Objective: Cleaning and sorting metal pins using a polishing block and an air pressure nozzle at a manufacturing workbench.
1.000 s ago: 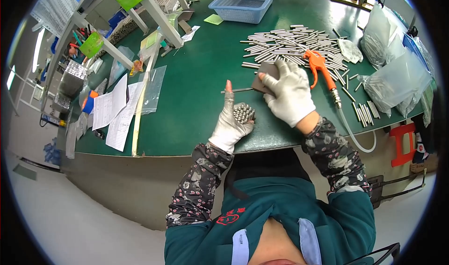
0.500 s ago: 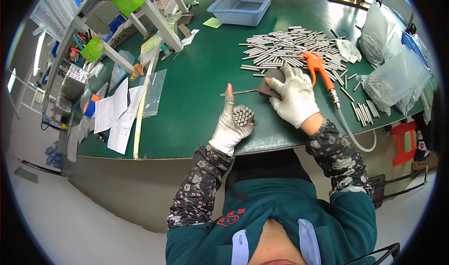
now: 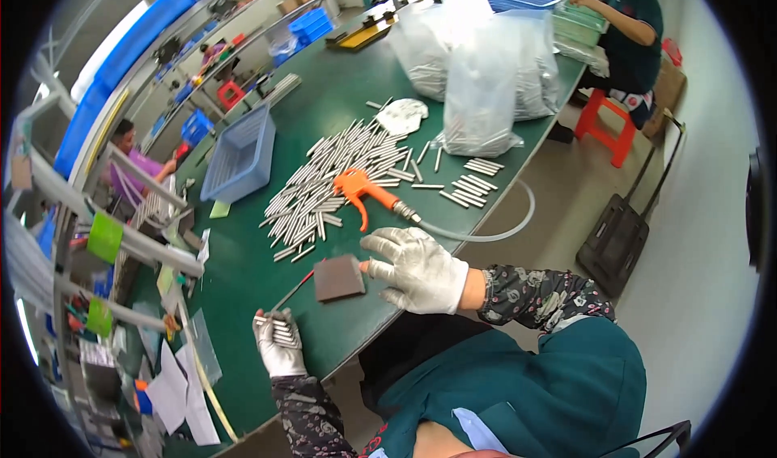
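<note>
My left hand [image 3: 279, 345] is closed around a bundle of short metal rods [image 3: 281, 329] near the edge of the green tabletop [image 3: 243, 264]. Just right of it lies a brown pad [image 3: 338, 277]. My right hand [image 3: 417, 268] rests open, fingers spread, touching the pad's right edge. Behind it lie an orange air gun [image 3: 362, 191] and a loose pile of rods [image 3: 332, 187].
</note>
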Available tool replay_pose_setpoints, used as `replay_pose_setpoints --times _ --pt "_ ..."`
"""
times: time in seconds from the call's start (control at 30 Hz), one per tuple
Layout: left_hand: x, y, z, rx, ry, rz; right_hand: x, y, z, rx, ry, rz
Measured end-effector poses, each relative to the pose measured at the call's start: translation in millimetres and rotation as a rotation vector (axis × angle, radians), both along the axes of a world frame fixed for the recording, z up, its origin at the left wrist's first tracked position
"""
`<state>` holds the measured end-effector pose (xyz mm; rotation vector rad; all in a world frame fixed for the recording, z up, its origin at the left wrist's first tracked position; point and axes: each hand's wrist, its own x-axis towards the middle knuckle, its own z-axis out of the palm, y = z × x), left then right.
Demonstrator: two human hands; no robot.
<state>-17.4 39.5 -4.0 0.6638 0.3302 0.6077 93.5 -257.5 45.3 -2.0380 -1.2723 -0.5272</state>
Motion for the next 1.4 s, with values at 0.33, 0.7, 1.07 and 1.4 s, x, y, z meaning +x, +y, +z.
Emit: replay_pose_setpoints --times 0.33,0.7,1.07,1.4 --pt "66.9 -55.1 101.3 0.255 -0.230 -0.398 81.6 -147.9 67.1 0.087 -0.266 -0.619" --pt "249.0 -247.7 196.8 0.676 -0.371 -0.782 157.9 -199.8 79.4 -0.257 -0.289 -0.723" --pt "336.9 -314.8 171.4 2.103 -0.303 -1.199 145.7 -209.7 76.4 -0.221 -0.435 -0.644" --pt "365.3 -321.3 120.8 2.498 -0.353 -1.260 136.6 -204.1 83.8 -0.269 -0.466 -0.641"
